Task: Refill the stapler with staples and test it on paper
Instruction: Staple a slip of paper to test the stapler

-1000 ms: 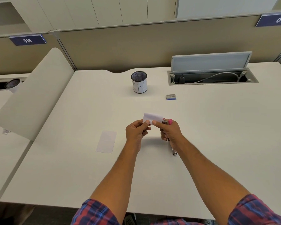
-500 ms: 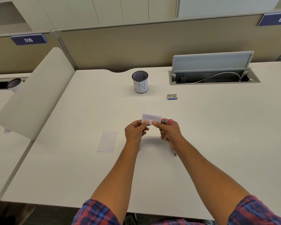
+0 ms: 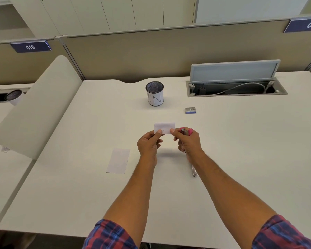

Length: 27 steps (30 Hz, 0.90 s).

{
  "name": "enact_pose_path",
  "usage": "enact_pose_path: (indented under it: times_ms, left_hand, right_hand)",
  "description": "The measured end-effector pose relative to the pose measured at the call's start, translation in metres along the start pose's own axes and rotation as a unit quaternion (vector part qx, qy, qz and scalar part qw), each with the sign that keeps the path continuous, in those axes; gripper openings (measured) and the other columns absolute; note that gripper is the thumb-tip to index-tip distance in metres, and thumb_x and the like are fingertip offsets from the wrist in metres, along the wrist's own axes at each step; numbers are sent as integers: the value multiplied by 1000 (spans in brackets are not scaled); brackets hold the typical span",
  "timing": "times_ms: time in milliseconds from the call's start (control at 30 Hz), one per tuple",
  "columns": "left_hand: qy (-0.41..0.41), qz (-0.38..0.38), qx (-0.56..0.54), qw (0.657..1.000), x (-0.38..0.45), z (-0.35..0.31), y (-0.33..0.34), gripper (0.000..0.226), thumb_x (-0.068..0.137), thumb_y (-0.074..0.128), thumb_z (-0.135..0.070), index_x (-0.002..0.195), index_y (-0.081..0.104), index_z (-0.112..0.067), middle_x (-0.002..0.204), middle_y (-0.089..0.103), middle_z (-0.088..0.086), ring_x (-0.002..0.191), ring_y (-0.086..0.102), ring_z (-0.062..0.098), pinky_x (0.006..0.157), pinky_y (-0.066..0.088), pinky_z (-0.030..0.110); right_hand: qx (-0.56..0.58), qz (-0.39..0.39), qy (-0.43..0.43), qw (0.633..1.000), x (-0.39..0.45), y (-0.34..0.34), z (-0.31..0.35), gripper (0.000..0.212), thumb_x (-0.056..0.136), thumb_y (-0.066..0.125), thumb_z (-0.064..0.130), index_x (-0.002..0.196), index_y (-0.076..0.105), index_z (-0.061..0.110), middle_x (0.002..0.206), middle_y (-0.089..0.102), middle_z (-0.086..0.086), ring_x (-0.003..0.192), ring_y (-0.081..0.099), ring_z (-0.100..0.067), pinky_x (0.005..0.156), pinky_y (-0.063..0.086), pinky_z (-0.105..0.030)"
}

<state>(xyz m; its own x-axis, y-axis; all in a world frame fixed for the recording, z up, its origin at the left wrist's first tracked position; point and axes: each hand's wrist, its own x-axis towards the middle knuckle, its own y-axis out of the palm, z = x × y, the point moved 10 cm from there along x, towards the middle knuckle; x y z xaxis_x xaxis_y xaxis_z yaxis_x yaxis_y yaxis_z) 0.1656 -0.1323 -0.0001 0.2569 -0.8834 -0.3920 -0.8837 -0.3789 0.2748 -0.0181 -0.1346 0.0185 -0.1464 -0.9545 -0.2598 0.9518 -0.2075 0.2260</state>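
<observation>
A small white paper slip (image 3: 164, 127) is held up above the desk between both hands. My left hand (image 3: 149, 143) pinches its lower left corner. My right hand (image 3: 188, 142) pinches its lower right corner with thumb and forefinger and also holds a small pink stapler (image 3: 187, 131), which sticks out above the knuckles. A faint mark shows near the slip's lower edge. A small box of staples (image 3: 190, 110) lies farther back on the desk. A second white paper slip (image 3: 118, 161) lies flat to the left.
A mesh pen cup (image 3: 155, 94) with a white label stands at the back. An open cable tray (image 3: 235, 89) with its lid up sits back right. A thin metal strip (image 3: 194, 170) lies on the desk (image 3: 241, 150) beside my right forearm. A curved divider (image 3: 36, 108) stands at left.
Both hands keep their grip on the slip and stapler. They hold almost still; the view shifts only slightly.
</observation>
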Motion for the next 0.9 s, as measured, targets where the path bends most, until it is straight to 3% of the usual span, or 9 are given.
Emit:
enact_pose_path:
  times_ms: [300, 500, 567, 700, 800, 900]
  left_hand:
    - [0, -31, -21, 999, 29, -16, 15, 10, 82, 82, -14, 88, 75, -16, 85, 78, 4, 60, 57, 13, 61, 46, 27]
    - [56, -41, 20, 997, 53, -43, 27, 16, 85, 78, -12, 100, 74, -14, 85, 76, 0, 57, 65, 11, 59, 48, 22]
    - [80, -44, 45, 995, 63, -54, 32, 29, 87, 76, -13, 115, 71, -11, 97, 76, 2, 59, 69, 11, 59, 50, 20]
    - [143, -36, 147, 978, 82, -79, 51, 43, 95, 65, -12, 138, 58, -13, 129, 65, -3, 60, 72, 11, 73, 60, 28]
    - [192, -35, 261, 946, 93, -101, 65, 48, 97, 58, -7, 144, 53, -16, 143, 57, -1, 95, 74, 21, 92, 59, 36]
    - [235, -21, 393, 889, 108, -115, 80, 54, 97, 55, -4, 148, 46, -19, 147, 54, 1, 130, 56, 24, 101, 48, 31]
  right_hand:
    - [-2, -55, -10, 998, 27, 10, 17, 26, 87, 79, 22, 96, 72, -2, 78, 72, -16, 41, 32, -12, 41, 28, -19]
    - [-14, -83, -11, 996, 56, 16, 30, 18, 87, 77, 20, 93, 74, 4, 83, 77, -15, 39, 33, -9, 41, 30, -19]
    - [-29, -92, -21, 995, 68, 19, 40, 12, 87, 77, 21, 86, 74, 9, 81, 77, -14, 38, 37, -6, 43, 31, -20]
    - [-82, -111, -51, 989, 98, 31, 64, 12, 82, 76, 26, 76, 73, 17, 79, 77, -7, 48, 49, -6, 57, 39, -25]
    - [-140, -136, -81, 977, 118, 37, 87, 13, 82, 76, 28, 73, 72, 20, 79, 76, -6, 62, 59, -16, 60, 45, -27]
    - [-195, -141, -114, 964, 141, 48, 112, 16, 85, 75, 26, 79, 77, 11, 79, 76, -4, 69, 64, -14, 62, 46, -24]
